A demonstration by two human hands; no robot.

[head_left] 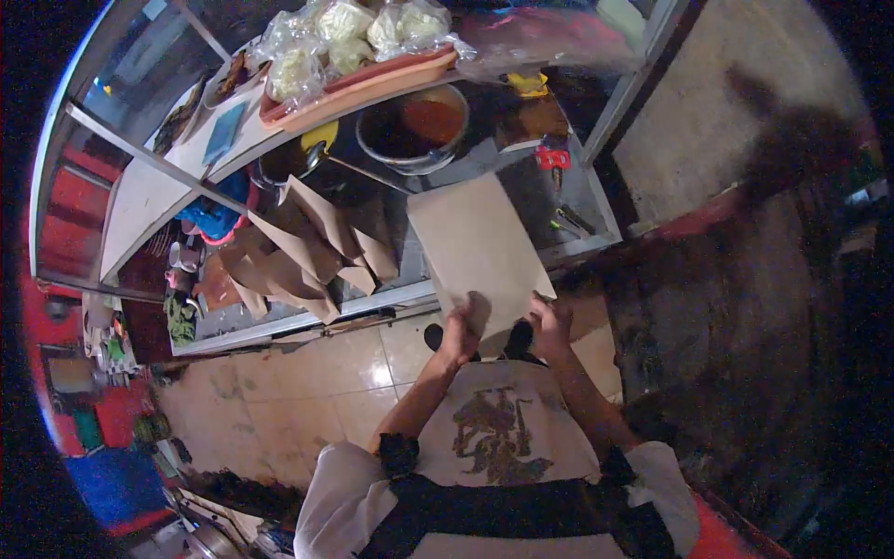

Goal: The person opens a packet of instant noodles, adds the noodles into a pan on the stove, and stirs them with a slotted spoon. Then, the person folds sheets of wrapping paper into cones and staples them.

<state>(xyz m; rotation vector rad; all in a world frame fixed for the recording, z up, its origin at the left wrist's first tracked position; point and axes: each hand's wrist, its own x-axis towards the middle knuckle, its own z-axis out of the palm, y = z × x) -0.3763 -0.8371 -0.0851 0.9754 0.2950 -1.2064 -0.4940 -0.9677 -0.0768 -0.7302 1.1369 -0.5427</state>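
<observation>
1. Here were both hands at the lower centre of the frame: the left hand (pixel 461 328) gripped the bottom edge of a brown paper sheet (pixel 480 233), thumb on top, and the right hand (pixel 551 326) pinched its lower right corner.
2. The sheet itself sat mid-frame, its far end over the counter (pixel 535 191).
3. Just left of it, folded brown papers (pixel 307 256) lay in a loose, overlapping heap.
4. Left of centre, blue plastic (pixel 212 216) filled a pink-rimmed container (pixel 250 200), and a small cup (pixel 183 255) stood nearby, its inside unclear.
5. Beyond the heap, a ladle (pixel 368 174) slanted from a smaller pot (pixel 284 170), contents too dark to name.
6. Upper centre, there was the big one: a round metal pot (pixel 410 166) holding reddish-brown liquid (pixel 433 121).
7. Farther up, a salmon-coloured tray (pixel 372 88) carried clear bags (pixel 345 26) stuffed with something pale green.
</observation>
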